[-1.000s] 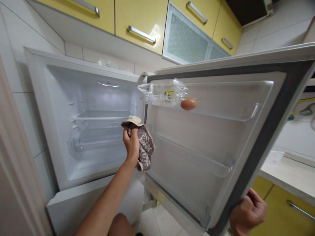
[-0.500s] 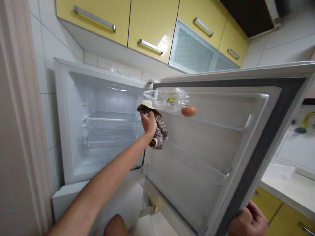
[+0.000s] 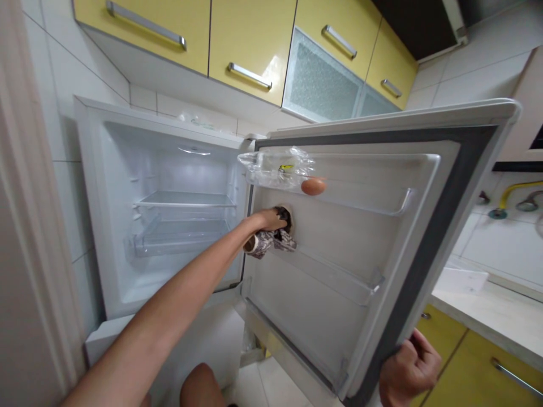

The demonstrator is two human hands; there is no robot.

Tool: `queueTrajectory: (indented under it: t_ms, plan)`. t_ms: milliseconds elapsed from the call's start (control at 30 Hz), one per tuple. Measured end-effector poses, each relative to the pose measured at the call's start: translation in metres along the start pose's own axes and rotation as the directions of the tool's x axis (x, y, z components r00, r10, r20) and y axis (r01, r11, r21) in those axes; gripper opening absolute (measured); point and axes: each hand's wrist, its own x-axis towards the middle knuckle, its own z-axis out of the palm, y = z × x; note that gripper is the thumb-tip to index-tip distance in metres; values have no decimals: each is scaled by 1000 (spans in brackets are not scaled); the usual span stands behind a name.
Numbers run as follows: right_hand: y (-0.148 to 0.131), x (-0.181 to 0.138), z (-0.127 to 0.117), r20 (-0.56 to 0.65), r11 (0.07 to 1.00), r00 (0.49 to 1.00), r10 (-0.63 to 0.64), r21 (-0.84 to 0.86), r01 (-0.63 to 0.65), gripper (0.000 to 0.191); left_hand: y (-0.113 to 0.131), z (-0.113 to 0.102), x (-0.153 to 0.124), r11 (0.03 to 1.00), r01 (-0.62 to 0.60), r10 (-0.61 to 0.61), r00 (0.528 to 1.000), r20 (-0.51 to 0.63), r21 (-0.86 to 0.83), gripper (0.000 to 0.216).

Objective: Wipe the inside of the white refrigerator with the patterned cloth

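My left hand grips a brown patterned cloth and presses it against the white inner panel of the open fridge door, just below the top door shelf. That shelf holds a clear crumpled plastic egg tray and one brown egg. My right hand clasps the lower outer edge of the door by its grey seal. The fridge compartment stands open on the left with bare glass shelves.
Yellow wall cupboards with metal handles hang above the fridge. A pale countertop over yellow drawers lies at the right, with a yellow tap on the tiled wall. A pale curtain or door frame fills the left edge.
My left hand has carried the cloth from in front of the fridge opening rightward and down onto the door's inner panel. My right hand keeps its hold on the door edge.
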Motion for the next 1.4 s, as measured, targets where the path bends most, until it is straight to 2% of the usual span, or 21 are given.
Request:
queueTrajectory:
  t_ms: [100, 233, 333, 400, 567, 600, 700, 767, 833, 933, 1000, 1067, 1167, 1200, 1267, 1333, 1400]
  plan:
    - [1, 0, 2, -7, 1000, 1000, -10, 9, 10, 36, 11, 0, -15, 990, -51, 28, 985, 170, 130, 21]
    - [3, 2, 3, -11, 999, 999, -31, -8, 31, 35, 36, 19, -40, 970, -200, 141, 927, 349, 139, 14]
    - [6, 3, 3, -6, 1000, 1000, -29, 2, 29, 37, 60, 47, -59, 932, -360, 298, 834, 464, 50, 7]
    - [8, 4, 4, -4, 1000, 1000, -16, 18, 16, 39, 76, 64, -69, 907, -419, 374, 770, 517, -33, 9]
    - [12, 4, 6, -19, 1000, 1000, -24, 19, 24, 38, 98, 82, -81, 817, -558, 481, 517, 708, -147, 24]
    - [12, 4, 7, -22, 999, 999, -28, 18, 28, 38, 99, 82, -80, 805, -573, 491, 497, 715, -155, 24]
    - [10, 4, 7, -19, 999, 999, -34, 16, 34, 38, 98, 83, -73, 802, -580, 484, 490, 725, -144, 24]
    - [9, 5, 7, -15, 999, 999, -44, 4, 44, 38, 95, 83, -63, 798, -598, 449, 507, 736, -76, 22]
    - [9, 6, 7, -16, 999, 999, -51, -4, 51, 36, 89, 81, -50, 786, -617, 401, 552, 731, 36, 22]
    - [12, 9, 8, -11, 999, 999, -43, 2, 43, 36, 73, 70, -36, 773, -598, 340, 672, 658, 211, 24]
    - [15, 11, 10, 3, 999, 999, -33, 12, 33, 37, 57, 57, -31, 786, -536, 316, 775, 547, 306, 26]
    - [18, 14, 11, 10, 999, 999, -34, 8, 34, 37, 40, 43, -30, 808, -445, 299, 875, 382, 387, 29]
    - [20, 16, 13, 23, 999, 999, -43, -15, 43, 36, 16, 21, -27, 845, -270, 257, 962, 93, 462, 32]
    - [20, 17, 13, 26, 999, 999, -40, -22, 40, 36, 9, 15, -25, 863, -197, 228, 974, -11, 466, 32]
    - [20, 16, 13, 28, 999, 999, -32, -34, 33, 36, -1, 3, -19, 899, -44, 146, 968, -203, 435, 35]
    - [18, 16, 12, 22, 998, 999, -35, -49, 36, 35, -8, -5, -12, 927, 83, 55, 934, -352, 366, 39]
    - [17, 14, 11, 15, 997, 999, -48, -55, 49, 34, -10, -10, -7, 946, 161, -21, 897, -442, 282, 40]
